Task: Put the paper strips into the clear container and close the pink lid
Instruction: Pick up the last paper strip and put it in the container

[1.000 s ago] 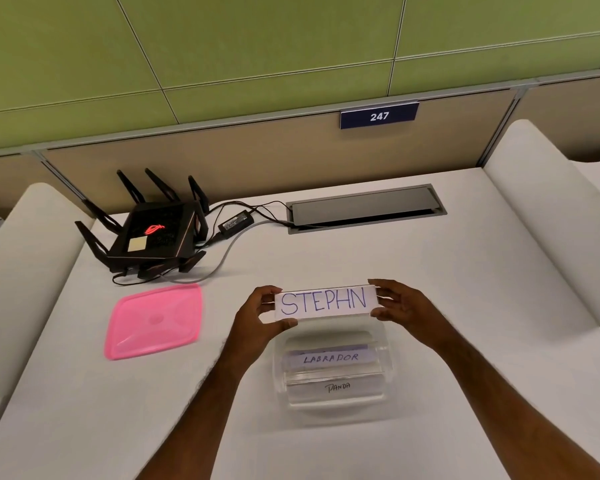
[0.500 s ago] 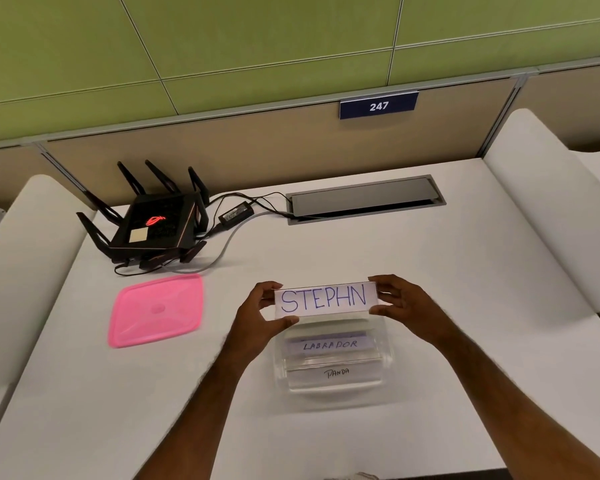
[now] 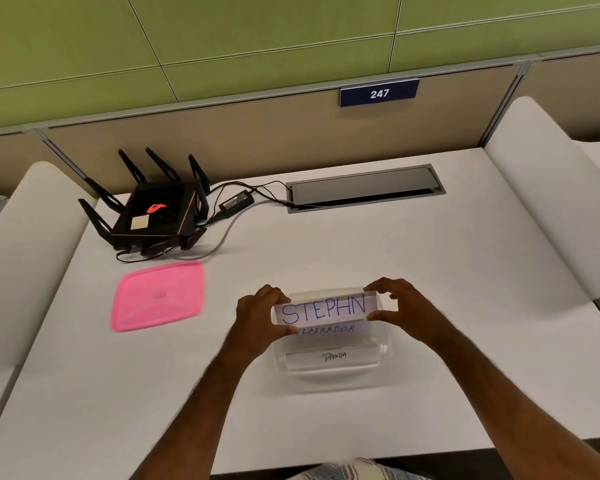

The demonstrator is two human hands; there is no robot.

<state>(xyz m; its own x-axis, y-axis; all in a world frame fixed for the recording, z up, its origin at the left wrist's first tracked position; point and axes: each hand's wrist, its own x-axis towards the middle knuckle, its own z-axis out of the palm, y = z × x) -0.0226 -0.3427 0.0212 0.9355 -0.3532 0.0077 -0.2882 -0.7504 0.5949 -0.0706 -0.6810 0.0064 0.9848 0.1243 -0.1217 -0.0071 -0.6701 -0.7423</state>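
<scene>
Both hands, left hand [image 3: 258, 315] and right hand [image 3: 400, 308], pinch the STEPHN strip [image 3: 324, 309] by its ends over the clear container [image 3: 381, 351]; pink lid [image 3: 157, 295] lies toward the bench's left edge.

Glossy pink plastic lid [image 3: 157, 295], matt table [image 3: 326, 251]

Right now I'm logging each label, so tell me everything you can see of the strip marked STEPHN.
The STEPHN strip is a long white paper rectangle with the name handwritten in blue capitals. It is held level, writing facing the camera, over the far part of the open clear container. The left hand pinches its left end, the right hand its right end. It partly overlaps the LABRADOR strip lying inside.
</scene>
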